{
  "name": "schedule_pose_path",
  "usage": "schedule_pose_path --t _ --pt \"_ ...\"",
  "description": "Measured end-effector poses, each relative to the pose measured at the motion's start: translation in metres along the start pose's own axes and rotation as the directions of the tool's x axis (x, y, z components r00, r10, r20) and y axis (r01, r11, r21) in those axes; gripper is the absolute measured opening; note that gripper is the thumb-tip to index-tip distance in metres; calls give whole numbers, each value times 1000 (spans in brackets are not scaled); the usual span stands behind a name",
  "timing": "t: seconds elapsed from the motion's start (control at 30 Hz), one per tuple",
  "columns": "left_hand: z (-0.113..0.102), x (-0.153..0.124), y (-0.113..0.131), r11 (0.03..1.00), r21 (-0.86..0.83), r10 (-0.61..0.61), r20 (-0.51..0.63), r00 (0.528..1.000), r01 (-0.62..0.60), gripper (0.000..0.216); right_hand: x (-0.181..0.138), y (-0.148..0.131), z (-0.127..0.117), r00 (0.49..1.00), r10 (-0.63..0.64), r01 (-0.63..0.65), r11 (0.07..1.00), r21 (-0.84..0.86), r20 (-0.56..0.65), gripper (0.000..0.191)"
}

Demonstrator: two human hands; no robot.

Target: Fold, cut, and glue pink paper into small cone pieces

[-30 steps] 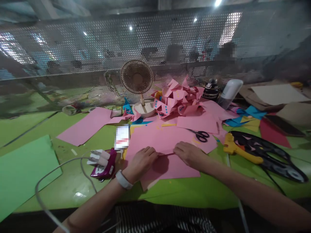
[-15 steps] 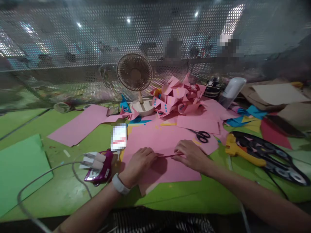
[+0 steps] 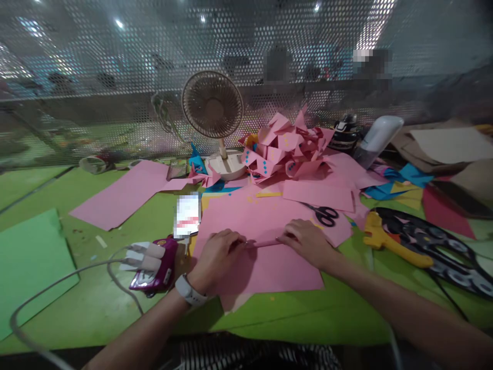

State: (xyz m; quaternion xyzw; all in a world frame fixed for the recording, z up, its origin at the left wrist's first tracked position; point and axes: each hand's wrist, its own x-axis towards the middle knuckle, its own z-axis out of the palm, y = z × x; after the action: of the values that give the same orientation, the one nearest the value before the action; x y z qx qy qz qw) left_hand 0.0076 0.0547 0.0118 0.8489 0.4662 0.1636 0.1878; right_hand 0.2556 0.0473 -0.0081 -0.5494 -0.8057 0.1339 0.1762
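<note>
A pink paper sheet [image 3: 269,267] lies on the green table [image 3: 300,313] in front of me, its far edge rolled or folded up into a narrow strip [image 3: 265,242]. My left hand [image 3: 215,257], with a white watch on the wrist, curls its fingers onto the strip's left end. My right hand [image 3: 308,244] pinches the strip's right end. More pink sheets [image 3: 246,216] lie beneath and beyond it.
Black-handled scissors [image 3: 325,213] lie just beyond my right hand. A yellow glue gun [image 3: 385,239] and black cutouts [image 3: 431,241] sit right. A small fan [image 3: 213,110] and a heap of folded pink pieces [image 3: 288,149] stand behind. A purple power strip [image 3: 154,264] with white plugs lies left.
The far edge of the pink sheet has been lifted and turned over into a narrow strip between both hands. The view has tilted down slightly.
</note>
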Motion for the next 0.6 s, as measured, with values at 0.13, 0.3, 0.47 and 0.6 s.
schedule_pose_path --t 0.13,0.3,0.47,0.6 --pt "4 -4 3 980 199 -8 -47 999 17 22 2 3 1 1000 5 -5 1000 5 14 23" --pt "23 -10 13 920 333 213 26 977 -209 46 4 4 2 1000 3 -3 1000 -6 29 22" --pt "34 -12 16 925 322 182 95 979 -203 50 3 3 0 999 -11 11 1000 -10 40 23" --pt "33 -15 19 926 327 154 134 979 -190 67 2 3 -2 998 -29 30 999 -17 48 22"
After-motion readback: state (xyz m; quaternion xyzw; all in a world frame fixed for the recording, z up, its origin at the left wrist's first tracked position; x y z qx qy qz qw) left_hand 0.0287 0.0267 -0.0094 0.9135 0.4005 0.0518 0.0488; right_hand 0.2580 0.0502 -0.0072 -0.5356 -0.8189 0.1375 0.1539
